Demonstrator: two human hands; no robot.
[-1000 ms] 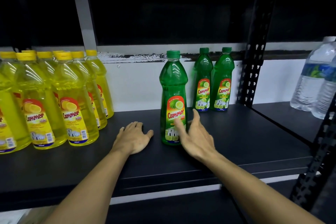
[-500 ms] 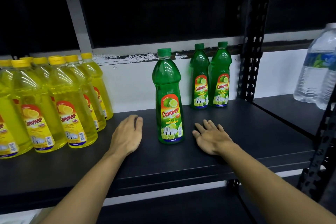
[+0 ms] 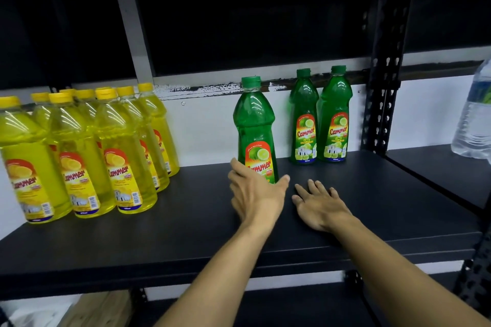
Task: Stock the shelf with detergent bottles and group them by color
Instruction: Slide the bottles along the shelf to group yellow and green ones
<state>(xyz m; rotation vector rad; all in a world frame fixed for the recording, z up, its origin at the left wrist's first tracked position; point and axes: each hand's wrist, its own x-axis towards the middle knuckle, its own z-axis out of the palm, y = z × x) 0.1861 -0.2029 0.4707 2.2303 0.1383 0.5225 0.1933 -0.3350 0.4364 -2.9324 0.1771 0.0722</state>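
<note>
The left hand is reaching around the base of a lone green bottle, fingers spread on its left side and thumb stretching to its right. The palm is covering the lower label, so whether the grip is actually closing on it cannot be told. That bottle is standing upright on the dark shelf, near the middle and forward of the back wall.

The right hand is lying flat on the shelf just right of the left hand, fingers straight and relaxed, grasping nothing.

Two more green bottles are standing side by side against the white back wall, right of and behind the lone one, beside a perforated black post. A cluster of yellow bottles is filling the shelf's left end, well apart from the green ones. At the far right edge, a clear water bottle is sitting on a neighbouring shelf.
</note>
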